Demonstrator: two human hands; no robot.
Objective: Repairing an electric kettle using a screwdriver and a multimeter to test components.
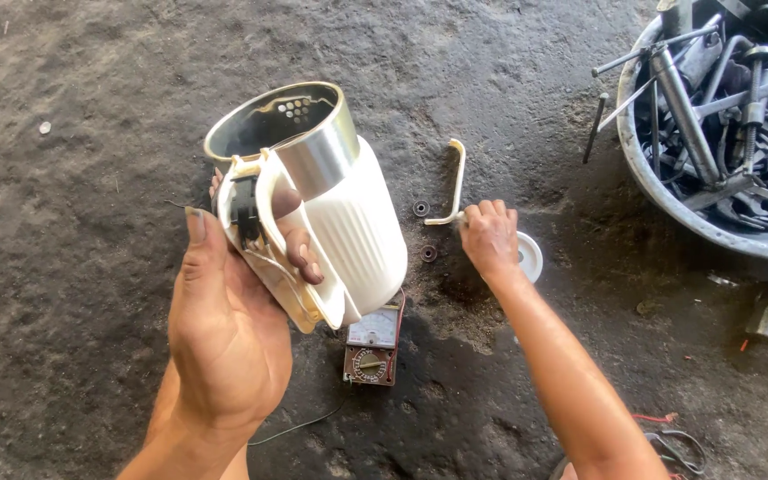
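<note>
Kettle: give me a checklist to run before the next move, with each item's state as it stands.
1. Left hand grips kettle by the handle: ok.
2. Kettle off the ground, tilted, open mouth up: ok.
3. Right hand has hold of a part on the ground: cannot tell; its fingers are at the curved strip and the white disc.
4. Two washers lie apart from both hands: ok.
5. Meter out from under the kettle: not ok, partly hidden under it.

Kettle (340,204): glossy ribbed white plastic, shiny metal rim; ground (91,107) rough, matt.
</note>
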